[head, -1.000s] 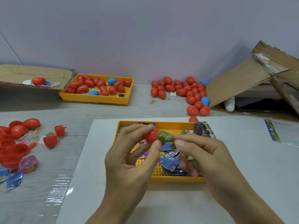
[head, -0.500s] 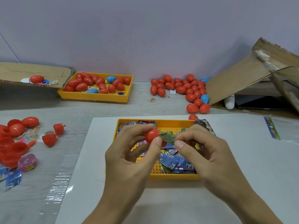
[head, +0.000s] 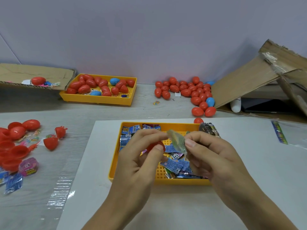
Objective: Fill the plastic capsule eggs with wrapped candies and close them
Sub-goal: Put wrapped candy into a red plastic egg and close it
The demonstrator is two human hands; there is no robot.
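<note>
My left hand (head: 139, 156) grips a red egg half (head: 155, 146) between thumb and fingers, over the near yellow tray (head: 114, 163). My right hand (head: 211, 153) pinches a green wrapped candy (head: 177, 141) by its edge, just right of and above the egg half. The candy is blurred and partly overlaps my left fingers. Several blue and mixed wrapped candies (head: 174, 165) lie in the tray under both hands.
A far yellow tray (head: 99, 100) holds closed red and blue eggs. A pile of closed eggs (head: 187, 92) lies by a cardboard box (head: 249, 83). Open red halves and loose candies (head: 15, 145) sit at the left. A white board (head: 249, 163) lies under the near tray.
The green candy has come out of the egg half's mouth and now stands up and apart to the right. Both hands have stayed over the tray.
</note>
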